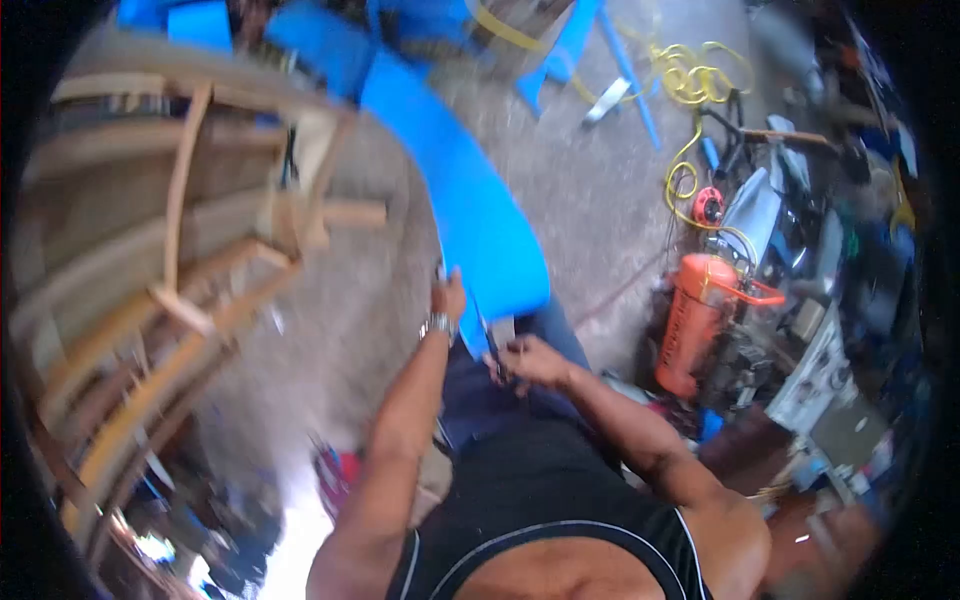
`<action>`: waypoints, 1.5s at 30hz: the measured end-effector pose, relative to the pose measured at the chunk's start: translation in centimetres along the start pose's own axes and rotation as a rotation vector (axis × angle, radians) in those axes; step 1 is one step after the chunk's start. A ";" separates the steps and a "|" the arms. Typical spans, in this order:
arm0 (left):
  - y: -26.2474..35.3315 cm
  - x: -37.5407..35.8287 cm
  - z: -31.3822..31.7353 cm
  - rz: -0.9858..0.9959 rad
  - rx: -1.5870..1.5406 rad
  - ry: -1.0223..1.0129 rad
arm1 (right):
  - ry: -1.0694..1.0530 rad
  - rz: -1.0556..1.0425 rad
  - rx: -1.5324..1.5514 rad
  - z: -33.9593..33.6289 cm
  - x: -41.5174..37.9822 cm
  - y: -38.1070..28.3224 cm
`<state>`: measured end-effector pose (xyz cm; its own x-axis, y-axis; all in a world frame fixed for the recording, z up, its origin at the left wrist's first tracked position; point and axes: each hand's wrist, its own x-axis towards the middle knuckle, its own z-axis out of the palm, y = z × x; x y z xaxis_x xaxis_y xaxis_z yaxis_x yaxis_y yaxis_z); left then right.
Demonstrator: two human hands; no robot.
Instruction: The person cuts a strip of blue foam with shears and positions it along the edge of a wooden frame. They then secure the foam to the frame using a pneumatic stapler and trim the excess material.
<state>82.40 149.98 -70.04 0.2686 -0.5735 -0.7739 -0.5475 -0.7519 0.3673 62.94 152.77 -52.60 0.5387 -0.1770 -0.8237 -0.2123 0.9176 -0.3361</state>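
Note:
A long strip of blue sheet runs from the upper middle down to my lap. My left hand, with a metal watch at the wrist, holds the left edge of the sheet near its lower end. In my right hand are dark-handled scissors, fingers closed round the handles. The scissor blades point up at the sheet's lower edge, and a narrow part of the sheet hangs to their left. Motion blur hides how far apart the blades are.
A wooden frame stands at the left. An orange tank is at the right, with a coiled yellow hose beyond it. Blue scraps lie on the floor. Tools and clutter fill the far right.

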 end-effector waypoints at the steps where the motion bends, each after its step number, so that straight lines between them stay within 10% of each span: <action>1: 0.2 -0.5 0.2 0.109 -0.068 0.018 | 0.063 0.116 -0.041 0.3 0.0 -0.4; 18: 1.9 -10.2 6.0 -0.035 -0.128 0.206 | -0.225 0.296 0.429 -9.1 0.1 3.2; 45: 1.1 -19.5 -0.6 0.070 -0.275 0.164 | -0.217 0.102 0.487 -6.0 4.0 4.7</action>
<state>77.03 160.15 -54.28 0.3738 -0.6548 -0.6569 -0.3405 -0.7557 0.5595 59.23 154.27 -60.21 0.7024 -0.0484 -0.7102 0.1023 0.9942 0.0335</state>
